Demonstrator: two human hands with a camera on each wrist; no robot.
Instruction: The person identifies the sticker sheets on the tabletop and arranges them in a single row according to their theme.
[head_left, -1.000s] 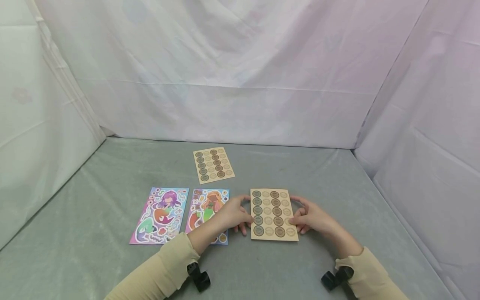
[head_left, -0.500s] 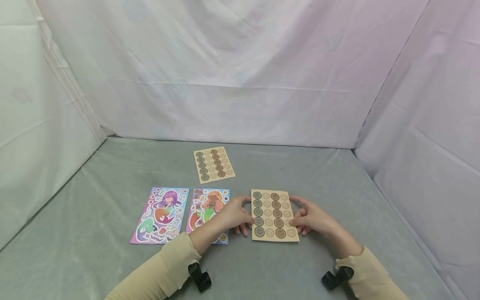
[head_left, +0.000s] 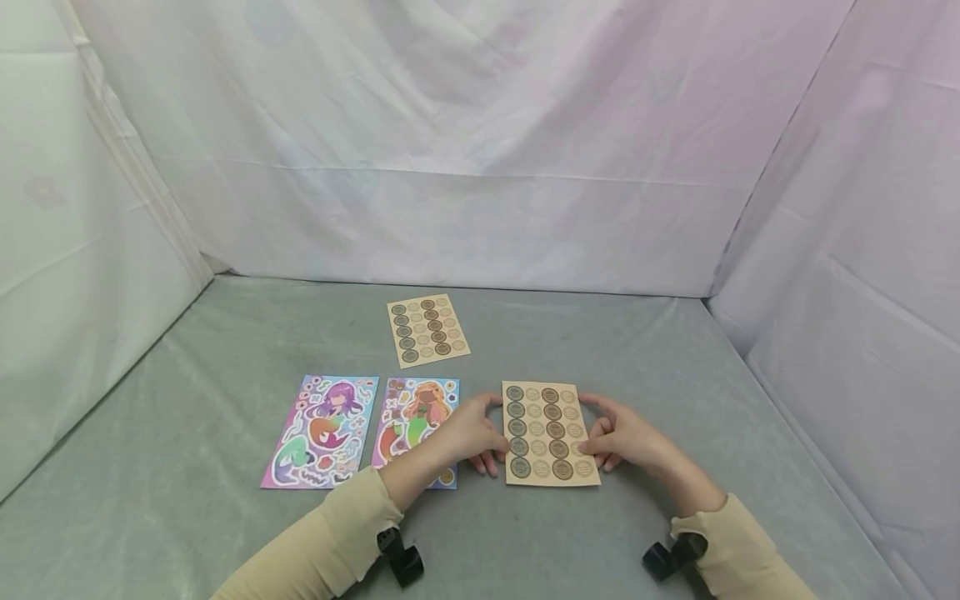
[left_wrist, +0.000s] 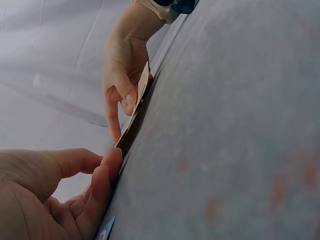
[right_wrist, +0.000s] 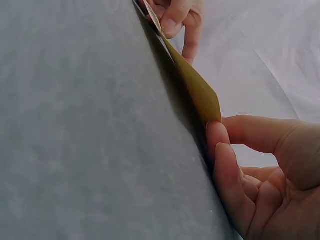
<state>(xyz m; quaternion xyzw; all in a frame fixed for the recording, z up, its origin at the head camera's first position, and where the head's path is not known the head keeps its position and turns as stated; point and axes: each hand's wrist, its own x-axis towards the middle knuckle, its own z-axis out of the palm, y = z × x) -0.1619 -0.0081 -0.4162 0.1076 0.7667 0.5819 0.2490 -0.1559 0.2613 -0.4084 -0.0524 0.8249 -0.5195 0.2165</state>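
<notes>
A kraft-brown sheet of round stickers (head_left: 544, 429) lies between the two hands, its rows of dark and pale circles facing up. My left hand (head_left: 470, 429) pinches its left edge, thumb at the lower part and index finger near the far corner. On the opposite edge, my right hand (head_left: 628, 432) holds it the same way. In the right wrist view the brown sheet (right_wrist: 197, 90) bows and stands a little off the cloth, with a dark shadow beneath. The left wrist view shows the sheet (left_wrist: 137, 105) nearly edge-on. Fingers under it are partly hidden.
A mermaid sticker sheet (head_left: 322, 432) lies at the left. Beside it, another mermaid sheet (head_left: 422, 408) is partly covered by the left forearm. A second brown round-sticker sheet (head_left: 428, 330) lies tilted farther back on the grey cloth (head_left: 600, 342). White curtains (head_left: 465, 225) surround the table.
The brown sheet in the hands has shifted very slightly toward me. Both hands keep their hold, nearly still. The other sheets stay in place.
</notes>
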